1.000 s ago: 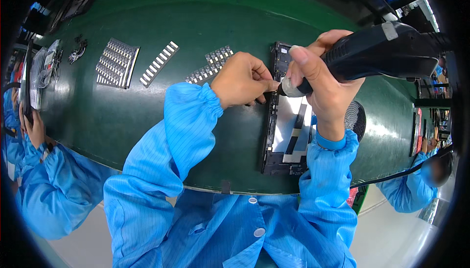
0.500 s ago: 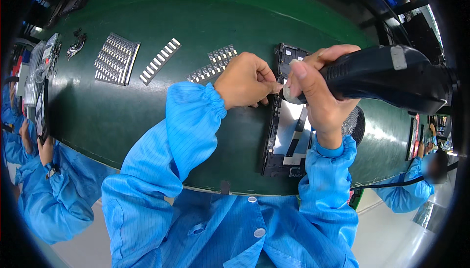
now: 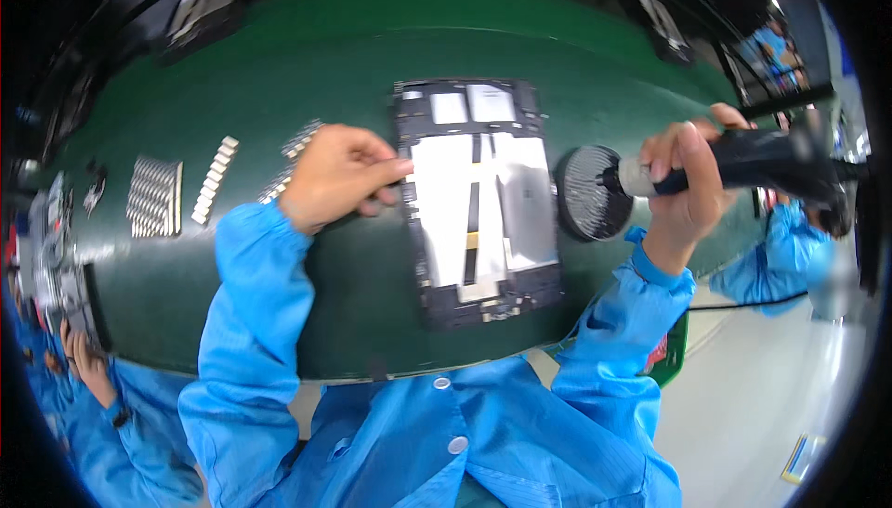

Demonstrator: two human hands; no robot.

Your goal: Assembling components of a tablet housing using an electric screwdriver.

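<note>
An opened tablet-like device (image 3: pixel 483 192) lies on the bench before me, showing a dark frame, silvery battery panels and black ribbon strips. My left hand (image 3: pixel 339 174) is at its left edge, fingers closed in a pinch with the thumb near the frame. Whatever may be between those fingertips is too small to make out. My right hand (image 3: pixel 686 178) grips a black electric screwdriver (image 3: pixel 757 162) with a pale nose. Its tip is over a round black dish (image 3: pixel 595 215) of small parts, right of the device; whether it touches them I cannot tell.
Left of my left hand are strips of small parts (image 3: pixel 302 141), a narrow pale-pieced strip (image 3: pixel 216 178) and a patterned sheet (image 3: pixel 155 197). A dark cable bundle (image 3: pixel 95 188) is farther left. Co-workers' hands (image 3: pixel 88 364) show at the left, and a green bin (image 3: pixel 671 355) below the bench edge.
My right hand has carried the screwdriver rightward from the device's left edge to the round dish. The left hand stays by that edge. The whole view has shifted, uncovering the device.
</note>
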